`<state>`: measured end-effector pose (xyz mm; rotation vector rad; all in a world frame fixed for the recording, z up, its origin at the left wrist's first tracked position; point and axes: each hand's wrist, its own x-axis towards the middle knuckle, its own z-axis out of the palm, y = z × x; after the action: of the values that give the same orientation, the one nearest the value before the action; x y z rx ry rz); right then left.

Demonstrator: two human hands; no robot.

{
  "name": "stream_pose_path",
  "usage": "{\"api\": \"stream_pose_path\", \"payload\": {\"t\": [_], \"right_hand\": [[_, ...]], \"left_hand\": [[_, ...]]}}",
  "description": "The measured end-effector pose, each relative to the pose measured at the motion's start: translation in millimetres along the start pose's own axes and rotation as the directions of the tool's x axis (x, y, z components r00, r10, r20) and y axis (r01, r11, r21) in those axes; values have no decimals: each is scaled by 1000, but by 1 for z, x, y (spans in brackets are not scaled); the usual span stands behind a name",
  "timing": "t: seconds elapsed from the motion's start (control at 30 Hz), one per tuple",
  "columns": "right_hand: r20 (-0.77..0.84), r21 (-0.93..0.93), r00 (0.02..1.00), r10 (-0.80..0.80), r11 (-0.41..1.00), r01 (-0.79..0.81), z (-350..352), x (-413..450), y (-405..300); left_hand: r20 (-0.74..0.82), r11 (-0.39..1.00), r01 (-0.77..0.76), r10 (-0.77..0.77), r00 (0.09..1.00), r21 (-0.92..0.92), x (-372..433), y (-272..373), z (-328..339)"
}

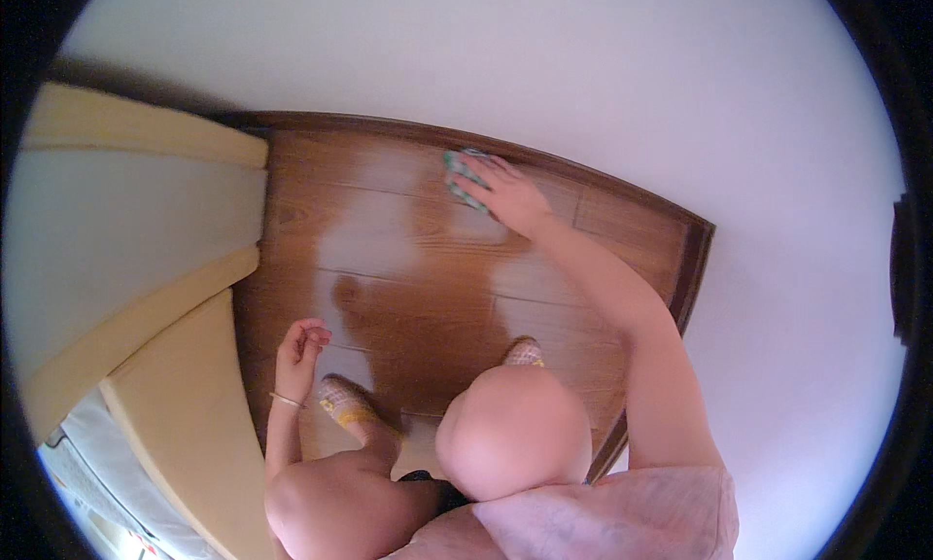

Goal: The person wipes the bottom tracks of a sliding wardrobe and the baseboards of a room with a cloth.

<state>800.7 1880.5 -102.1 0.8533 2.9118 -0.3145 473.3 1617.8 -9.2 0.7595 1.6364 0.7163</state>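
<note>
My right hand (510, 195) presses a green-and-white checked cloth (458, 172) against the wood-look plank floor (437, 268), close to the dark brown baseboard (408, 127). Its fingers are spread over the cloth and hide part of it. My left hand (300, 345) hangs in the air above the floor, near my left knee, its fingers loosely bent with nothing seen in them. A thin bracelet (286, 399) circles the left wrist.
White wall (510, 57) rises behind the baseboard and continues on the right, past a corner. Pale yellow and whitish furniture (168, 203) borders the floor on the left. My slippered feet (346, 403) are planted on the planks, which carry bright reflections.
</note>
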Motion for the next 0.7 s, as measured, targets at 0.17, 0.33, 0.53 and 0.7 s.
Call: {"api": "stream_pose_path", "payload": {"t": [0.17, 0.33, 0.53, 0.7], "right_hand": [[130, -127, 952, 276, 957, -260, -7, -130, 52], [93, -123, 854, 512, 857, -501, 14, -221, 78], [-41, 22, 368, 929, 369, -929, 24, -331, 100], [-61, -66, 372, 926, 368, -927, 41, -365, 61]], "left_hand": [[126, 998, -10, 3, 992, 59, 21, 11, 32], [185, 977, -32, -8, 983, 211, 19, 19, 41], [202, 996, 44, -60, 977, 82, 25, 16, 43], [237, 995, 32, -54, 970, 93, 30, 20, 55]]}}
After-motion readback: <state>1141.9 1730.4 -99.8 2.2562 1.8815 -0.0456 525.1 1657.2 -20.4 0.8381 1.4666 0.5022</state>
